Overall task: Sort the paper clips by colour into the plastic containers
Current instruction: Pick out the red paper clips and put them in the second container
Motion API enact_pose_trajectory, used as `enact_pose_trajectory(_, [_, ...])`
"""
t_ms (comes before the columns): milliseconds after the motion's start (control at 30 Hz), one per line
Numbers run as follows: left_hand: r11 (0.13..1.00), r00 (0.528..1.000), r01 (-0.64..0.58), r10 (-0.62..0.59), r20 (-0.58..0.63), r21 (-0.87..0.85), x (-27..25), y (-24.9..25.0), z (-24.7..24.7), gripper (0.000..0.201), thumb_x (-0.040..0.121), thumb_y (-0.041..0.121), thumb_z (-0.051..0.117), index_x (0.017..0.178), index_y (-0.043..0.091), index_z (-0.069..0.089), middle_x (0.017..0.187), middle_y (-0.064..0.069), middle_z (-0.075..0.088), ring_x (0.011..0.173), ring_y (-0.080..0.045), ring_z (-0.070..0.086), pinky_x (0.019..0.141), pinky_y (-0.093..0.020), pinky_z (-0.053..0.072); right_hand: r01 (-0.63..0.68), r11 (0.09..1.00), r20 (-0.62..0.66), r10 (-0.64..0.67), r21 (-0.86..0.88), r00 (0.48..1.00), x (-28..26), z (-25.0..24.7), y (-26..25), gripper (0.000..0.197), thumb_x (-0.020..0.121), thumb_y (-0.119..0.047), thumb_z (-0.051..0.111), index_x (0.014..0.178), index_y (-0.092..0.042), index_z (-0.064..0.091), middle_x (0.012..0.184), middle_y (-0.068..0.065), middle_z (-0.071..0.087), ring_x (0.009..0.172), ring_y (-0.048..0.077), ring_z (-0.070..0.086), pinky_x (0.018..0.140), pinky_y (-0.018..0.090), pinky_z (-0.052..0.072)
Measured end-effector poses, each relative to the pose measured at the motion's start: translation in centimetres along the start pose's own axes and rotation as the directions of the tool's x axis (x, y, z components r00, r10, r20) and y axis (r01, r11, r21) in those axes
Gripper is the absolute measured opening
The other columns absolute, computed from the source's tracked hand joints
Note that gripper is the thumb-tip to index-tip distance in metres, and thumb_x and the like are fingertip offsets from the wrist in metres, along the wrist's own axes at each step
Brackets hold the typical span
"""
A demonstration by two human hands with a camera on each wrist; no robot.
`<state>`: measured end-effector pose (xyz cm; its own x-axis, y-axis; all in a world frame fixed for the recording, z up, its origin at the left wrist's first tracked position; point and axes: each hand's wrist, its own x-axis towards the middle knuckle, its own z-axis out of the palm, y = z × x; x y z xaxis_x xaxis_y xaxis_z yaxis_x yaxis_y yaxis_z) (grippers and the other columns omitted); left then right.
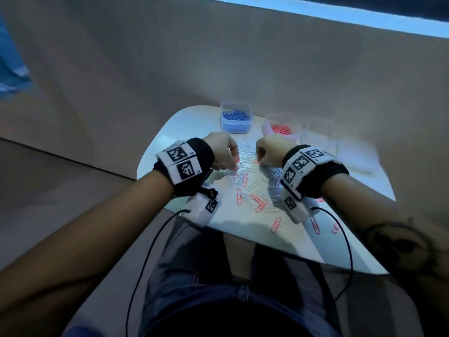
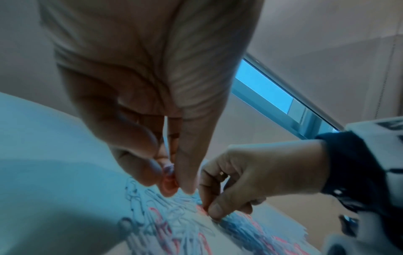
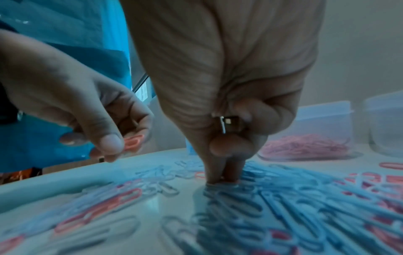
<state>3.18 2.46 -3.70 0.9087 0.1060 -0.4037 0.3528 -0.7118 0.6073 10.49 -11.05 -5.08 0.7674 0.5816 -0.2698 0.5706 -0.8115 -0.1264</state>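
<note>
Loose white, pale blue and red paper clips (image 1: 245, 178) lie scattered mid-table. My left hand (image 1: 233, 164) hovers just above them and pinches a few red clips (image 3: 133, 141) between thumb and fingers (image 2: 172, 186). My right hand (image 1: 260, 161) reaches down into the pile, thumb and forefinger (image 3: 222, 180) pinched together on a clip lying there; a bit of red shows at the tips (image 2: 206, 208). At the table's far edge stand a container of blue clips (image 1: 235, 117) and one of pink-red clips (image 1: 281, 128), the latter also in the right wrist view (image 3: 305, 143).
A clear container (image 3: 386, 124) stands right of the pink one. The white table (image 1: 184, 127) has rounded corners, and more red clips (image 1: 275, 223) lie near its front edge. Cables hang from both wrist units over my lap. A beige wall rises behind.
</note>
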Motion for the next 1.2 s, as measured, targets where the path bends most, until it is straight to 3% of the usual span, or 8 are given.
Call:
enact_pose_trajectory(167, [0.995, 1.000, -0.009, 0.008, 0.004, 0.097, 0.0, 0.5, 1.2, 0.015, 0.073, 0.015, 0.078, 0.077, 0.013, 0.064, 0.063, 0.002, 0.059, 0.054, -0.008, 0.051, 0.058, -0.022, 0.049, 0.021, 0.998, 0.003, -0.021, 0.057, 1.000, 0.5, 0.0, 0.5, 0.011, 0.079, -0.003, 0.065, 0.082, -0.012, 0.060, 0.110, 0.011, 0.060, 0.089, 0.025, 0.059, 0.075, 0.029, 0.046])
enact_pose_trajectory(367, [0.984, 1.000, -0.014, 0.012, 0.012, 0.179, 0.0, 1.5, 2.3, 0.022, 0.066, 0.021, 0.083, 0.065, 0.012, 0.063, 0.059, 0.001, 0.059, 0.059, -0.014, 0.055, 0.071, -0.030, 0.053, -0.018, 0.998, 0.058, 0.014, 0.067, 0.998, 0.8, -0.1, 0.3, 0.012, 0.080, -0.006, 0.064, 0.092, -0.003, 0.066, 0.101, 0.012, 0.067, 0.087, 0.022, 0.057, 0.076, 0.030, 0.048])
enact_pose_trajectory(433, [0.980, 0.999, -0.022, 0.017, 0.029, 0.200, -0.1, 1.6, 2.4, 0.024, 0.066, 0.019, 0.083, 0.061, 0.013, 0.060, 0.059, 0.000, 0.059, 0.064, -0.016, 0.058, 0.073, -0.031, 0.054, -0.015, 0.996, 0.059, 0.010, 0.084, 0.998, 0.8, -0.2, 0.3, 0.005, 0.080, -0.005, 0.062, 0.077, -0.008, 0.062, 0.092, 0.012, 0.064, 0.084, 0.021, 0.054, 0.070, 0.028, 0.043])
enact_pose_trajectory(500, [0.979, 0.999, -0.031, 0.027, 0.023, 0.201, 0.0, 1.7, 2.3, 0.023, 0.066, 0.016, 0.082, 0.061, 0.014, 0.059, 0.061, 0.001, 0.060, 0.064, -0.015, 0.058, 0.071, -0.030, 0.053, -0.022, 0.991, 0.037, 0.017, 0.132, 0.999, 0.4, -0.7, 0.4, 0.024, 0.081, -0.004, 0.059, 0.062, -0.016, 0.051, 0.077, 0.003, 0.057, 0.083, 0.018, 0.051, 0.062, 0.026, 0.041])
enact_pose_trajectory(633, [0.989, 0.998, -0.067, 0.064, 0.021, 0.131, 0.3, 1.7, 1.9, 0.021, 0.075, 0.012, 0.074, 0.062, 0.015, 0.058, 0.059, 0.002, 0.057, 0.054, -0.008, 0.052, 0.060, -0.024, 0.049, -0.043, 0.938, -0.136, 0.095, 0.344, 0.986, -1.7, -2.2, 1.7, 0.009, 0.079, -0.006, 0.065, 0.089, -0.007, 0.064, 0.078, 0.001, 0.054, 0.079, 0.016, 0.049, 0.059, 0.024, 0.036])
enact_pose_trajectory(800, [0.985, 0.993, -0.101, 0.090, 0.079, 0.140, 0.3, 2.2, 2.7, 0.022, 0.081, 0.010, 0.064, 0.061, 0.014, 0.057, 0.059, 0.000, 0.056, 0.051, -0.009, 0.049, 0.049, -0.018, 0.042, -0.078, 0.602, -0.132, 0.296, 0.795, 0.946, -7.4, -2.0, 3.9, 0.014, 0.085, 0.003, 0.052, 0.090, -0.007, 0.061, 0.064, 0.000, 0.049, 0.050, 0.005, 0.048, 0.043, 0.013, 0.038])
enact_pose_trajectory(1033, [0.988, 0.991, -0.125, 0.120, 0.058, 0.090, -0.1, 2.0, 2.5, 0.006, 0.086, 0.009, 0.062, 0.081, 0.008, 0.065, 0.069, -0.003, 0.066, 0.055, -0.010, 0.052, 0.037, -0.007, 0.038, -0.115, 0.124, 0.056, 0.405, 0.986, 0.913, -12.1, 1.2, 4.2, 0.027, 0.091, 0.000, 0.042, 0.071, -0.015, 0.052, 0.062, 0.001, 0.051, 0.040, 0.000, 0.047, 0.036, 0.011, 0.032])
enact_pose_trajectory(1200, [0.989, 0.997, -0.075, 0.074, 0.009, 0.128, -0.7, 1.9, 3.5, 0.027, 0.094, 0.010, 0.040, 0.104, -0.001, 0.063, 0.100, -0.013, 0.063, 0.094, -0.027, 0.057, 0.063, -0.025, 0.042, -0.067, -0.038, 0.077, 0.467, 0.997, 0.881, -12.8, 1.9, 3.8, 0.028, 0.088, 0.004, 0.031, 0.076, -0.015, 0.049, 0.047, -0.004, 0.051, 0.036, 0.004, 0.040, 0.034, 0.013, 0.025])
